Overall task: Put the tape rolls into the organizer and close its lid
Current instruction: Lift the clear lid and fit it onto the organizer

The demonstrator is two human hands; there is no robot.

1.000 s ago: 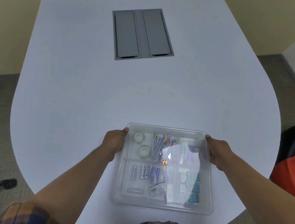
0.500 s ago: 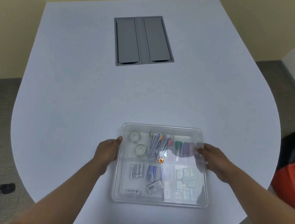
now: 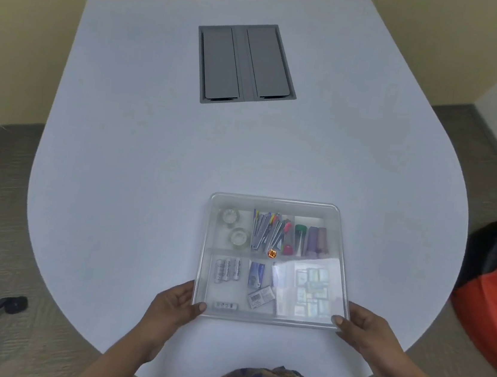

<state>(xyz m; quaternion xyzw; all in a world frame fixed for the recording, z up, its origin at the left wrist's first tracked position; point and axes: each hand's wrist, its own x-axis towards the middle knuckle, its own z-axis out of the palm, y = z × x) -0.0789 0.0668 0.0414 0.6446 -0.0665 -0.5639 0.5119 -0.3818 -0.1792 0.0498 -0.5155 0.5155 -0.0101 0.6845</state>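
the clear organizer (image 3: 274, 262) is sitting on the white table (image 3: 148, 176) near its front edge, lid (image 3: 276, 206) lying flat over it, two tape rolls (image 3: 234, 227) showing in the far-left compartment. the left hand (image 3: 176, 308) is gripping the near-left corner, thumb on the lid. the right hand (image 3: 361, 329) is gripping the near-right corner likewise.

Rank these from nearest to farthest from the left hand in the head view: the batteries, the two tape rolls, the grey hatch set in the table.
1. Batteries: near-left compartment of the organizer, just beyond the left hand.
2. Tape rolls: far-left compartment, behind the batteries.
3. Grey hatch: far across the table, well beyond the organizer.
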